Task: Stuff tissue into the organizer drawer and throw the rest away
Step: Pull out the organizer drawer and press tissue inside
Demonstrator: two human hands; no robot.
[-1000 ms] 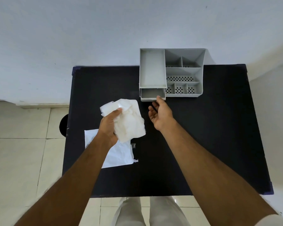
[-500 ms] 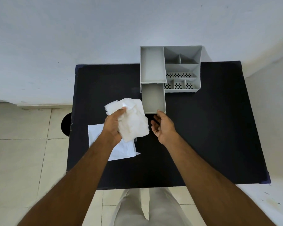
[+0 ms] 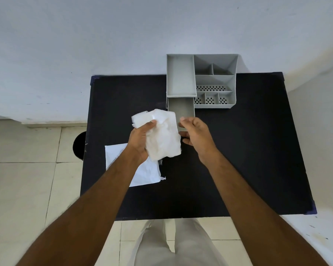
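While left hand (image 3: 140, 139) clutches tissue (image 3: 161, 135), right hand (image 3: 197, 134) hovers — fingers curled.

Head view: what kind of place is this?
Likely a plain indoor room set up for recording: a small black table against a bare white wall, a tiled floor, and a grey desk organizer.

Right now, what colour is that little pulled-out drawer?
Plain grey, like the rest of the organizer; the drawer shows best in the head view.

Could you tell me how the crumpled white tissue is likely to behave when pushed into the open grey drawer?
The crumpled white tissue droops from the left hand, so it is probably floppy and light. Its creases suggest easy squashing into the open grey drawer.
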